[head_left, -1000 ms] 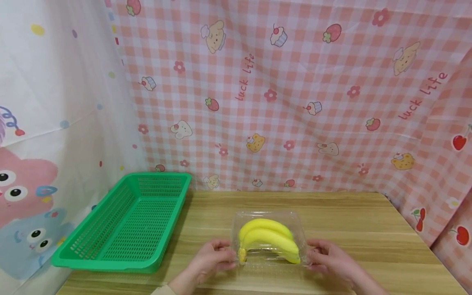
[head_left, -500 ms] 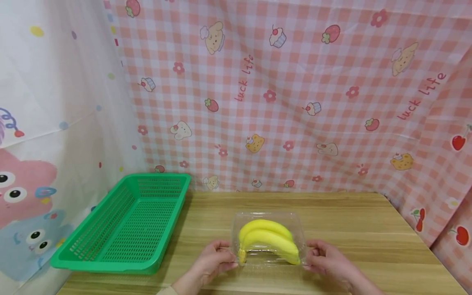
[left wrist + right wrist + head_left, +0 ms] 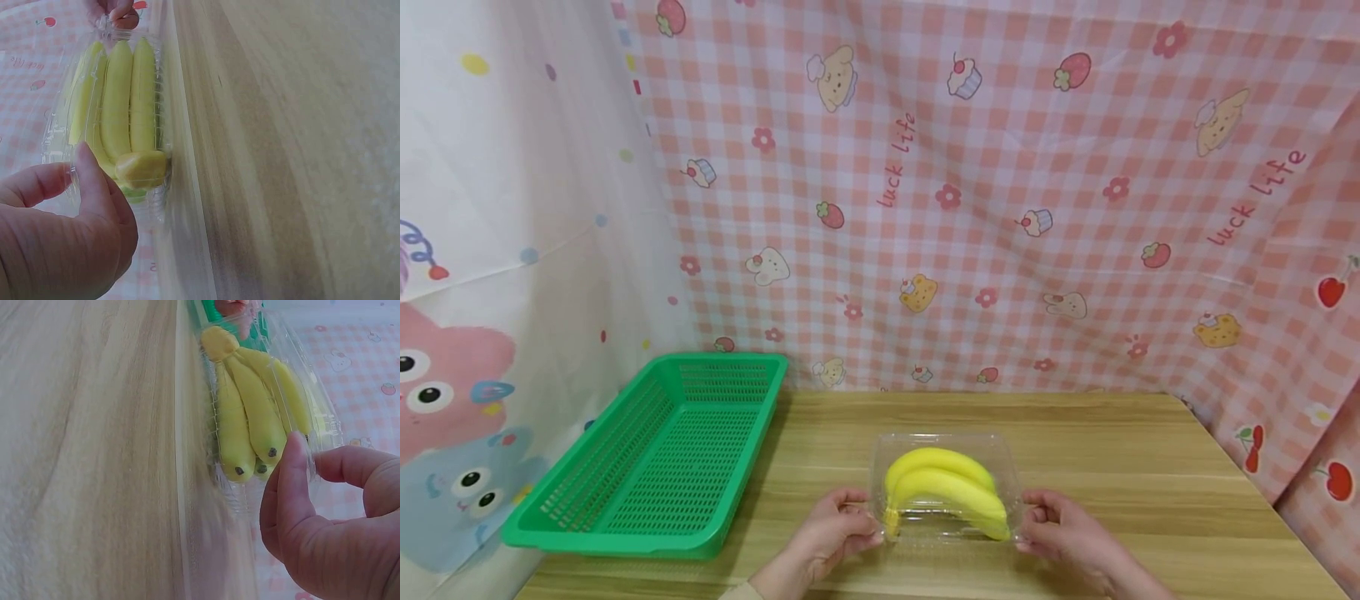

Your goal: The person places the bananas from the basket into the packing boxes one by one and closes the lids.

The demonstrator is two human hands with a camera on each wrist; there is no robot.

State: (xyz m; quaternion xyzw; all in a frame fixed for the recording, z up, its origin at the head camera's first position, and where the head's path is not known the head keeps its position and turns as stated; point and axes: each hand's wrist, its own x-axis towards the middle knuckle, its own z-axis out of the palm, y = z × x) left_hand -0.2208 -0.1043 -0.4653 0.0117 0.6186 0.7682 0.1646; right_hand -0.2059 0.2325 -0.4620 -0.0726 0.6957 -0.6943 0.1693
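Note:
A clear plastic clamshell box [image 3: 943, 440] stands on the table at front centre, with a bunch of yellow bananas [image 3: 943, 487] inside it. At the box's left side, my left hand [image 3: 833, 529] pinches the rim between thumb and fingers. My right hand [image 3: 1066, 529] pinches the opposite side the same way. In the left wrist view, the bananas' joined stem [image 3: 142, 169] lies near my left hand. Their dark tips [image 3: 240, 470] point toward my right hand in the right wrist view. The lid appears lowered over the fruit.
On the left of the wooden table [image 3: 1150, 467] stands a green slotted plastic basket [image 3: 767, 433], with nothing in it. A pink checked cloth [image 3: 1000, 150] hangs behind the table, and a white printed cloth [image 3: 587, 275] hangs on the left.
Little differs. Both hands keep their grip on the box's sides, and the right hand's thumb has shifted slightly inward at the front corner.

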